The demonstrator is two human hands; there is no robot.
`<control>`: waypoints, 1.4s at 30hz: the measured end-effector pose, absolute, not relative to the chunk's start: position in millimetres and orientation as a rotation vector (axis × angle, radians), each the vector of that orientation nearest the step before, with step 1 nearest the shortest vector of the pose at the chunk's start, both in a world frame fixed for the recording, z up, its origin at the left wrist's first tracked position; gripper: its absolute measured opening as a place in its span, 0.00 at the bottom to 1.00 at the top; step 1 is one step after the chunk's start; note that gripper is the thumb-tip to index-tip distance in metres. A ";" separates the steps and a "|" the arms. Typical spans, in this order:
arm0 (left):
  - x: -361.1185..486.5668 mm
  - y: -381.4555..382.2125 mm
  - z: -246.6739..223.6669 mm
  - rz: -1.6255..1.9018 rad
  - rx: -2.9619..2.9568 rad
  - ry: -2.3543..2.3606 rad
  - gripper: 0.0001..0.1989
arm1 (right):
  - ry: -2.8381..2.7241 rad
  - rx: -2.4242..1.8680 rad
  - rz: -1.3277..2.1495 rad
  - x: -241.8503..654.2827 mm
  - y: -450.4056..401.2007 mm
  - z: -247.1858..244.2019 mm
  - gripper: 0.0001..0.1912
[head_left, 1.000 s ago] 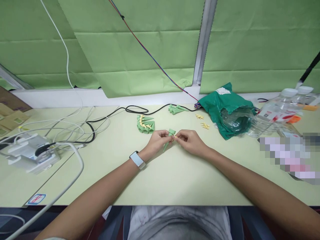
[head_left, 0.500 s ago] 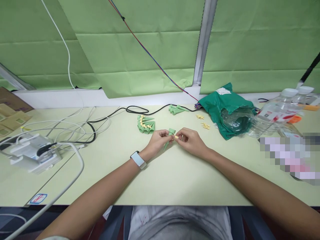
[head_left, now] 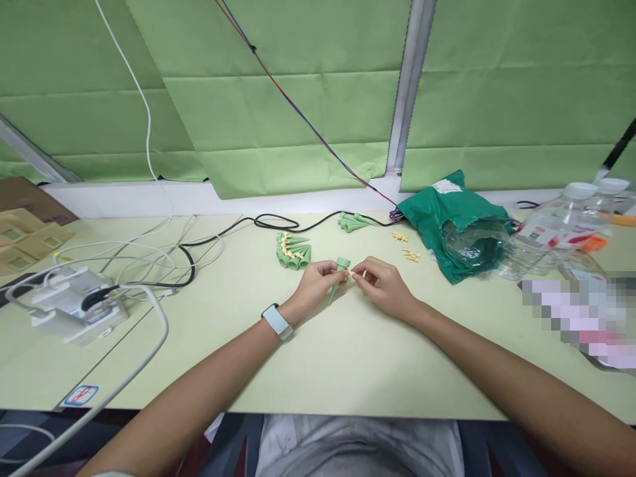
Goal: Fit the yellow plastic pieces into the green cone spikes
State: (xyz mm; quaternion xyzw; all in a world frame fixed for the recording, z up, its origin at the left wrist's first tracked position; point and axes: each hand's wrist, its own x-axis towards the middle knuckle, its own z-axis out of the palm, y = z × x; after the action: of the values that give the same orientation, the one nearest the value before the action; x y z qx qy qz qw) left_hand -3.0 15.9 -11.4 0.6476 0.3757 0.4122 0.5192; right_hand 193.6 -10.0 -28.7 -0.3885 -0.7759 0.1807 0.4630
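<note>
My left hand [head_left: 317, 283] is closed around a green cone-shaped plastic spike [head_left: 342, 263], its wide end up and its point slanting down toward the table. My right hand [head_left: 386, 286] pinches a small yellow plastic piece [head_left: 350, 272] at the side of the spike, by the left fingertips. How far the piece sits in the spike is too small to tell. Left of the hands lies a fanned row of green spikes with yellow pieces on them [head_left: 294, 254]. Plain green spikes [head_left: 354, 223] lie farther back. Two little groups of loose yellow pieces [head_left: 411, 255] rest to the right.
A torn green plastic bag [head_left: 454, 212] and clear bottles [head_left: 556, 225] stand at the right. White power adapters [head_left: 79, 308] and tangled cables crowd the left, with cardboard boxes [head_left: 20, 242] behind. A black cable [head_left: 278, 222] runs along the back of the table [head_left: 348, 371].
The view has shifted slightly. My right fingers have drawn a little away from the left fingertips, showing more of the yellow piece; the left hand keeps its hold on the spike.
</note>
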 end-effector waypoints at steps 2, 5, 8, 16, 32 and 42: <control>-2.9 16.6 -12.1 0.994 1.561 0.907 0.13 | -1.885 -0.919 0.443 194.1 -10.9 -27.1 0.08; -3.3 17.3 -13.0 0.995 1.550 0.918 0.13 | -1.853 -0.944 0.404 194.6 -11.1 -24.6 0.10; -3.4 16.8 -12.4 0.988 1.537 0.913 0.13 | -1.875 -1.043 0.366 194.3 -10.4 -25.1 0.10; -2.1 14.1 -10.0 0.990 1.522 0.923 0.14 | -2.043 -1.058 0.184 196.3 -12.5 -28.6 0.08; -3.5 18.0 -14.0 0.985 1.564 0.896 0.11 | -2.017 -0.984 0.200 196.0 -10.7 -32.5 0.08; -4.4 20.2 -16.6 1.029 1.545 0.894 0.13 | -2.095 -1.029 0.099 201.4 -9.7 -31.5 0.05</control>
State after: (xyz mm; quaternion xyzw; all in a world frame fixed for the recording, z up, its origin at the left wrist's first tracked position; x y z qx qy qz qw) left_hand -4.4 20.2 -16.6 0.6430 0.3719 0.4281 0.5148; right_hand 201.4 -9.7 -31.5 -0.4054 -0.8249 0.0390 0.3920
